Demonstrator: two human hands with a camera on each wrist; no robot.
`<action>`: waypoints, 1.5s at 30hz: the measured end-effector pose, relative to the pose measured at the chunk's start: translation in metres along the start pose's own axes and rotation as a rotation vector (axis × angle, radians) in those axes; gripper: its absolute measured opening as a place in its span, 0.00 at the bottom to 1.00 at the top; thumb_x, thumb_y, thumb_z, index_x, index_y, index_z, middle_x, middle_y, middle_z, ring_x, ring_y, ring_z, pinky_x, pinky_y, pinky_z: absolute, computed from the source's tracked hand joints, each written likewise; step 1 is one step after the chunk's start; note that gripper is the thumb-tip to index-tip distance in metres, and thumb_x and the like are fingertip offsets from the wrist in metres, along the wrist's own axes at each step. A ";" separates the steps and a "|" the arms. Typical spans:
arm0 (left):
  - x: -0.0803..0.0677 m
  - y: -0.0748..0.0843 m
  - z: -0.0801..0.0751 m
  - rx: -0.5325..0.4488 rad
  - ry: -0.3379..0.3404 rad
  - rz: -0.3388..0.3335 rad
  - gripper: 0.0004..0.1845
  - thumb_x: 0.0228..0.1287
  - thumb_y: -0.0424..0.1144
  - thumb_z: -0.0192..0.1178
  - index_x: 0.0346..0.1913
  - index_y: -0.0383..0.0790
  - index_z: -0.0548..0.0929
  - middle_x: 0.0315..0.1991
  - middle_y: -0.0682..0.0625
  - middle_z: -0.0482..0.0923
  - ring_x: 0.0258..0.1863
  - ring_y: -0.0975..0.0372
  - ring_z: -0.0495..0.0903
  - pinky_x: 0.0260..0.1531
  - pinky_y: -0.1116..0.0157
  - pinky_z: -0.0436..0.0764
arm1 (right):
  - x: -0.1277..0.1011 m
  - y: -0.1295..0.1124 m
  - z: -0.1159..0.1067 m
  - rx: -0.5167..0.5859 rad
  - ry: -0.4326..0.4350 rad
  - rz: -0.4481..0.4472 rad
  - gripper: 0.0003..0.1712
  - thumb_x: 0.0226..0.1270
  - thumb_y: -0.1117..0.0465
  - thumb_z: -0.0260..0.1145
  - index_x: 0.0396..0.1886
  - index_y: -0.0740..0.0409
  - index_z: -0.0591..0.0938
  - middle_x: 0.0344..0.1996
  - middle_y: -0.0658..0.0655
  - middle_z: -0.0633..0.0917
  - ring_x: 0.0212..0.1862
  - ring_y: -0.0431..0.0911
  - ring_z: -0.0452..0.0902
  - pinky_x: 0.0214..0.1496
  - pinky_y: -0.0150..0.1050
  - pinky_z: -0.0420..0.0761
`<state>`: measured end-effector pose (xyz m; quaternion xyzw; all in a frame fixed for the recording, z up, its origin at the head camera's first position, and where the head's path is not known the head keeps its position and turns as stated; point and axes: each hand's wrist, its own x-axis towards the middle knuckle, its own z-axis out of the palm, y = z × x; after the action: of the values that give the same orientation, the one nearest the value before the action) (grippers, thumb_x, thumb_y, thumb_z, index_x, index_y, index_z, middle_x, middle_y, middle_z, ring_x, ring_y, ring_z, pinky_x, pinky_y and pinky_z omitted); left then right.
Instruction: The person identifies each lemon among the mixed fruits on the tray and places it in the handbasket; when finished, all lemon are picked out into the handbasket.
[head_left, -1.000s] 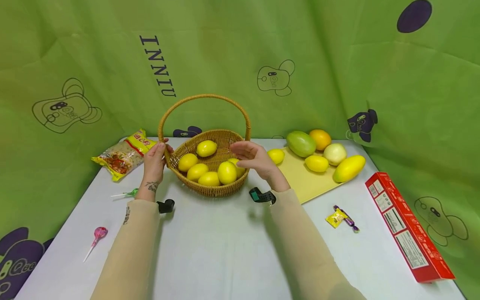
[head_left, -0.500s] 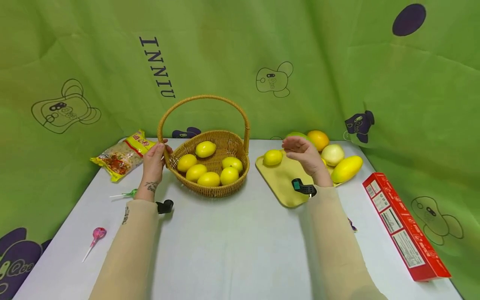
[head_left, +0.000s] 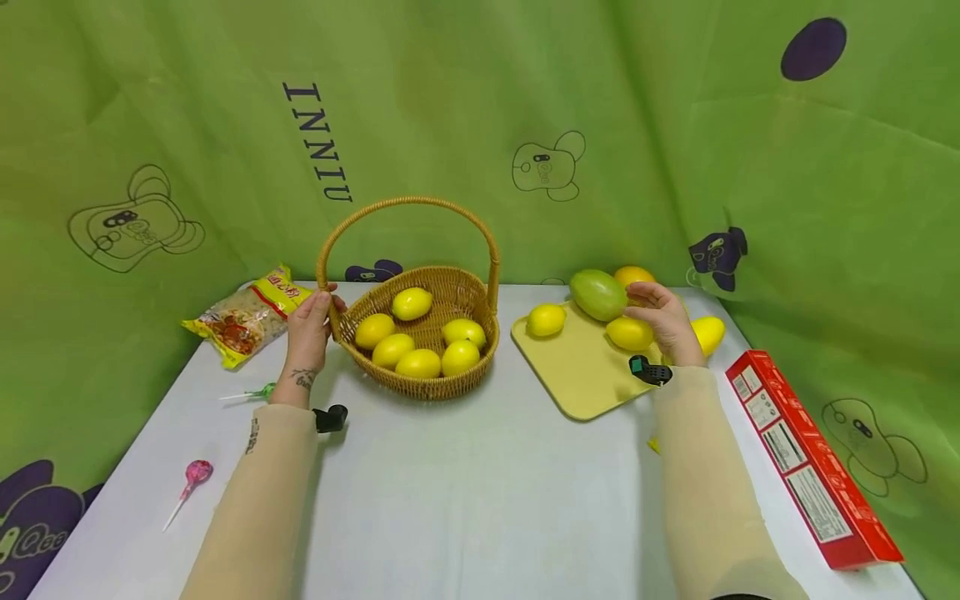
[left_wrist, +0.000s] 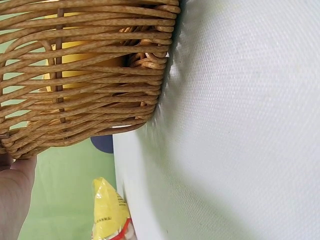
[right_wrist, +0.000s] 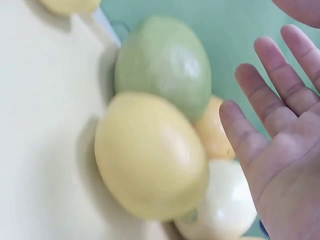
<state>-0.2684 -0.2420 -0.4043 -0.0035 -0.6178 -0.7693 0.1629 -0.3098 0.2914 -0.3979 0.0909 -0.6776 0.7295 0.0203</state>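
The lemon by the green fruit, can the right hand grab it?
Probably yes. The right hand is open beside the lemon on the yellow board, and nothing lies between them.

Brown woven wicker basket wall (left_wrist: 85, 75) filling the upper left, standing on a pale grey textured table surface (left_wrist: 235, 140). Yellow fruit (left_wrist: 75, 60) glimpsed through the weave; part of a left hand (left_wrist: 15, 195) at the lower left, touching the basket's edge. Yellow printed plastic packet (left_wrist: 111, 212) below, against green backdrop (left_wrist: 65, 190), with a dark blue patch (left_wrist: 102, 144) just under the basket.
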 end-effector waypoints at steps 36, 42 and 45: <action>-0.003 0.002 0.003 0.012 0.019 0.002 0.14 0.64 0.50 0.55 0.46 0.47 0.79 0.31 0.52 0.76 0.37 0.63 0.75 0.37 0.71 0.77 | 0.008 0.006 0.031 -0.224 -0.196 0.152 0.29 0.59 0.71 0.63 0.60 0.70 0.67 0.45 0.43 0.77 0.42 0.34 0.74 0.42 0.25 0.76; -0.002 0.002 0.003 0.015 0.007 0.014 0.13 0.65 0.50 0.54 0.45 0.47 0.79 0.31 0.52 0.76 0.37 0.63 0.75 0.37 0.70 0.77 | 0.010 -0.021 0.076 -0.063 -0.362 0.027 0.22 0.57 0.76 0.61 0.52 0.62 0.75 0.46 0.46 0.81 0.44 0.40 0.76 0.43 0.29 0.78; -0.002 0.001 0.003 0.009 0.009 0.016 0.12 0.65 0.49 0.54 0.45 0.47 0.79 0.31 0.52 0.76 0.37 0.63 0.75 0.37 0.70 0.77 | 0.010 -0.030 0.104 -0.054 -0.449 -0.018 0.23 0.54 0.76 0.62 0.52 0.62 0.76 0.46 0.46 0.81 0.46 0.41 0.76 0.46 0.31 0.78</action>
<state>-0.2664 -0.2385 -0.4029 -0.0043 -0.6204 -0.7652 0.1717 -0.3041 0.1898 -0.3599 0.2566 -0.6834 0.6725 -0.1219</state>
